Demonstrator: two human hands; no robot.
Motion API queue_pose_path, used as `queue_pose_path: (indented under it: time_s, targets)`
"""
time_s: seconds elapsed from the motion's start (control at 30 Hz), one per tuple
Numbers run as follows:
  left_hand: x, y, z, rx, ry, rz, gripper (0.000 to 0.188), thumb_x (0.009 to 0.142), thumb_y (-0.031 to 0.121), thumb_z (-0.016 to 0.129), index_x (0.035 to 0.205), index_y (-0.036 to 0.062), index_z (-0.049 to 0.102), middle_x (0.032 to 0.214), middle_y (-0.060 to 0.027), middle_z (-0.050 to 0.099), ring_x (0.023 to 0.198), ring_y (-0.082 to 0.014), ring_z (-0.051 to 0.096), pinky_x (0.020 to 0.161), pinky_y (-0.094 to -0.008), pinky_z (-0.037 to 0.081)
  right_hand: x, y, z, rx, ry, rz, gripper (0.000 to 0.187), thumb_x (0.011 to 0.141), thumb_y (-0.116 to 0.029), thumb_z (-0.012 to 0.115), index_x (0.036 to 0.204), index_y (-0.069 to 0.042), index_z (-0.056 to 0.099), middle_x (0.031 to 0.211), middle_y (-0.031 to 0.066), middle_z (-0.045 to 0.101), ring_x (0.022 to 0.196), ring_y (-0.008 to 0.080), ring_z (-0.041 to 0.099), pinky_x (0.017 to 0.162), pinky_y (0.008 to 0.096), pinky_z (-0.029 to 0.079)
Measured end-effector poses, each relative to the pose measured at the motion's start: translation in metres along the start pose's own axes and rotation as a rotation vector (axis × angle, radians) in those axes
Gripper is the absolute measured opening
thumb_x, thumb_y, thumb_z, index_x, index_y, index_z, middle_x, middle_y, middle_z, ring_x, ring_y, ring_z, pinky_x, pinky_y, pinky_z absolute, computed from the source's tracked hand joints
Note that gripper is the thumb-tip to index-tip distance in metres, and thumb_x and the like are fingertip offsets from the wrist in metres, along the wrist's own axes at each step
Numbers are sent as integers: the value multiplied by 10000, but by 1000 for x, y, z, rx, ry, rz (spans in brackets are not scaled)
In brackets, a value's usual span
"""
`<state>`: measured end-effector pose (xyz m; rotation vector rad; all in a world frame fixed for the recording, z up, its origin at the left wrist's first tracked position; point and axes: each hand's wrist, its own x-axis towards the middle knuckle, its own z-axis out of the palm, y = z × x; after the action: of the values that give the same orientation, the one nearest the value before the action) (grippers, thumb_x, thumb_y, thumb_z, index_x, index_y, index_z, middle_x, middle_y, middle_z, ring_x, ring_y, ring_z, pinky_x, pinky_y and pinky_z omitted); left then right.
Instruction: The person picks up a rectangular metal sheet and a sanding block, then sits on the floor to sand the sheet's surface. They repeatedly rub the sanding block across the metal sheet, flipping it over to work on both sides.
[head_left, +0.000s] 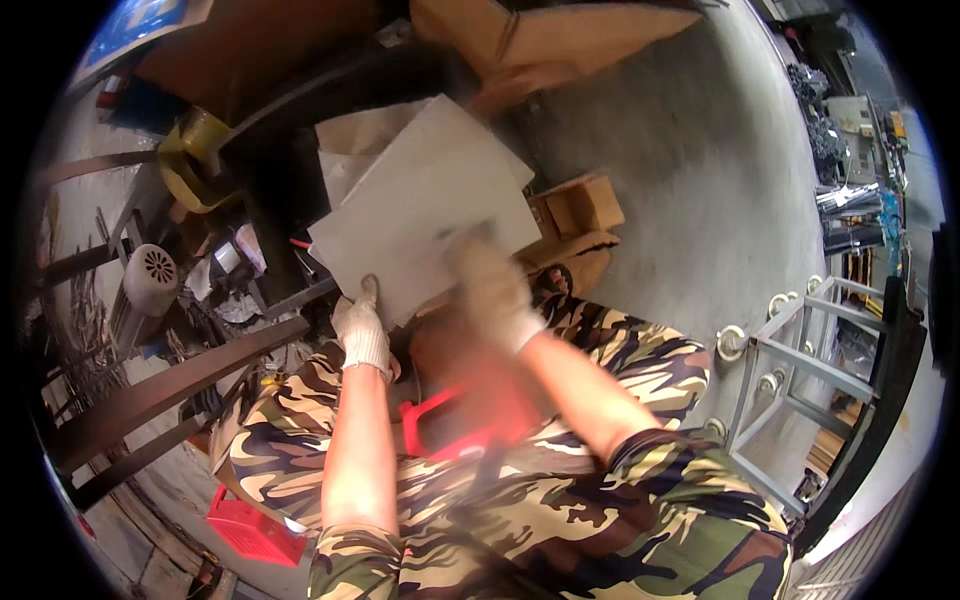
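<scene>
Two gloved hands working on a pale sheet (420,215), held above the lap. Left hand (362,330) grasping the sheet at its lower left corner, thumb lying on top. Right hand (490,285) pressing on the lower edge of the sheet, blurred, so not possible to tell if gripping or only resting. Sitting on camouflage trousers (620,350), with a red tool (460,425) lying on the lap, also blurred. Standing just beyond the sheet, cardboard boxes (580,210) on grey floor (690,160). Lying low on the left, a red tray (255,530). Standing on the right, a grey metal frame (790,360).
</scene>
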<state>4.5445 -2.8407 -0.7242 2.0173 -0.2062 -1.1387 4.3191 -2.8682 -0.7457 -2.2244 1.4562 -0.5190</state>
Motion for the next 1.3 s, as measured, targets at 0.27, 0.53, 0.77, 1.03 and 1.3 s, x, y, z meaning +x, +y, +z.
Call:
queue_pose_path:
  time_s: [0.27, 0.53, 0.77, 1.03, 1.3]
  targets:
    - [9, -9, 0, -33, 11, 6, 493, 945, 269, 782, 1315, -22, 635, 1156, -120, 718, 985, -256, 686, 763, -386, 566, -23, -18, 9, -164, 36, 41, 508, 1003, -126, 451, 1503, -55, 505, 1520, 148, 538, 1436, 264, 479, 1215, 405, 349]
    - [-8, 5, 6, -219, -56, -65, 529, 949, 278, 778, 1358, -17, 617, 1233, -155, 700, 1007, -276, 699, 799, -381, 572, -32, -26, 3, -309, 150, 87, 449, 977, -128, 509, 1408, -15, 572, 1461, 215, 565, 1379, 327, 518, 1158, 449, 393]
    - [11, -22, -4, -52, -30, -48, 583, 954, 349, 763, 1373, -29, 615, 1256, -143, 713, 1070, -301, 686, 973, -408, 509, -16, 6, 1, 91, 174, 343, 460, 1057, -204, 513, 1480, -26, 525, 1563, 182, 482, 1483, 335, 411, 1244, 478, 297]
    - [-4, -8, 3, -213, -79, -77, 540, 969, 325, 749, 1343, -41, 617, 1204, -155, 712, 1031, -269, 703, 838, -387, 579, -29, 12, 2, -289, 85, 235, 500, 1019, -220, 586, 1476, -26, 526, 1579, 195, 458, 1480, 351, 413, 1220, 474, 335]
    - [5, -8, -6, -19, -93, -106, 599, 975, 363, 746, 1341, -80, 577, 1262, -183, 682, 1086, -301, 681, 963, -399, 538, 54, 25, -21, -429, 21, 105, 539, 1030, -260, 562, 1501, -12, 483, 1506, 185, 528, 1450, 334, 437, 1222, 462, 317]
